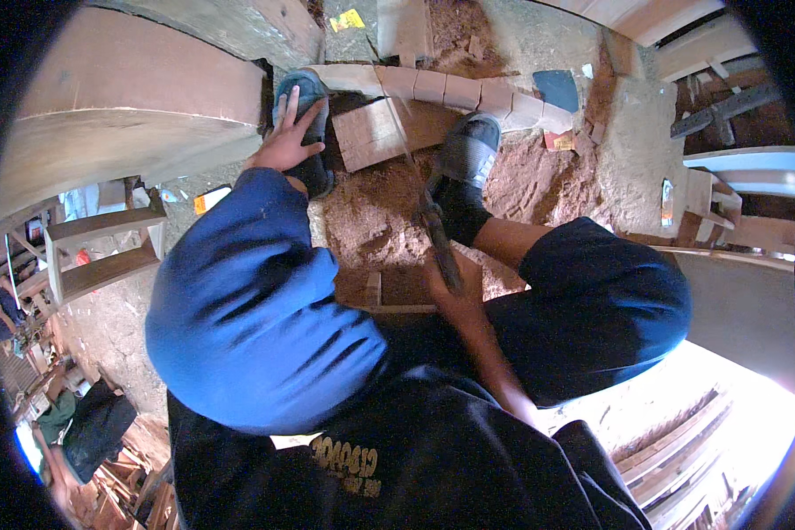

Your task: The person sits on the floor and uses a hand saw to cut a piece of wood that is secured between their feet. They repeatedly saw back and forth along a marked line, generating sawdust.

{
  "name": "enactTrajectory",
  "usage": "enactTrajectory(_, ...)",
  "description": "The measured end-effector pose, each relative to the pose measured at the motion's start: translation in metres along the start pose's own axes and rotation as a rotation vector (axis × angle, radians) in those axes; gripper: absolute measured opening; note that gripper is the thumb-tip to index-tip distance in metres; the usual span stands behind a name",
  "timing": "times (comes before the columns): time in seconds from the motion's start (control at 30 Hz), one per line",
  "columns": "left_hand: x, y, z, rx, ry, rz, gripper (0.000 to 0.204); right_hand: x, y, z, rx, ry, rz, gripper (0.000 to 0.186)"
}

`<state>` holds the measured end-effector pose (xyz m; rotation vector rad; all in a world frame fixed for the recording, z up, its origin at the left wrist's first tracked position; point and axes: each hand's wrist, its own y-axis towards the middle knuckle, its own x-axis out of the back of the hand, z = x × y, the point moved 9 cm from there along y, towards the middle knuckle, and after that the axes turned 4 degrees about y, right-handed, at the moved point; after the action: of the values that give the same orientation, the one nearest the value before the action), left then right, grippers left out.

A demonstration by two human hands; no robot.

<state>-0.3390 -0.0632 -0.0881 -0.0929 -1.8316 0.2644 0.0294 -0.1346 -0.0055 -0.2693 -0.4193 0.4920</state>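
Observation:
My left hand (287, 137) rests on the dark slipper (283, 88) of my left foot, fingers spread. That foot is against the left end of a curved, pale wooden strip (450, 88) scored with crosswise cuts. My right hand (455, 287) grips the dark handle of a handsaw (436, 230), whose thin blade reaches up and leftward across the strip near a cut. Beneath the strip lies a wooden block (365, 137). My right foot (473, 155) is just below the strip, to the right of the blade.
Sawdust (362, 208) covers the ground between my legs. Large timber panels (132, 84) flank the upper left. A small wooden step frame (102, 256) stands left, boards (667, 450) lie lower right, and more woodwork (724, 115) is upper right. Another person (75, 433) is at the lower left.

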Motion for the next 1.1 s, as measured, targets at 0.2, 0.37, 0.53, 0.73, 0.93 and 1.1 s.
enactTrajectory(0.2,0.002,-0.003,-0.002,-0.014,-0.017,-0.047,0.094,0.010,-0.014,-0.007,0.059,-0.077,-0.024,0.018)
enactTrajectory(0.37,0.001,-0.007,0.005,0.000,0.023,-0.029,0.093,0.000,-0.001,-0.004,0.045,0.000,-0.030,0.016)
enactTrajectory(0.53,0.000,-0.006,0.003,-0.054,0.023,-0.097,0.091,0.010,-0.021,0.000,0.037,-0.072,0.024,0.016)
enactTrajectory(0.73,0.000,-0.005,0.007,-0.005,0.003,-0.023,0.091,0.012,0.001,0.013,0.083,0.042,-0.037,0.020)
enactTrajectory(0.93,-0.003,-0.005,0.009,-0.007,0.014,-0.054,0.091,0.022,-0.007,0.006,-0.024,0.054,-0.018,0.019)
enactTrajectory(1.1,0.004,-0.016,0.018,0.022,0.017,-0.032,0.091,0.001,-0.004,-0.004,-0.036,0.000,0.057,0.019)
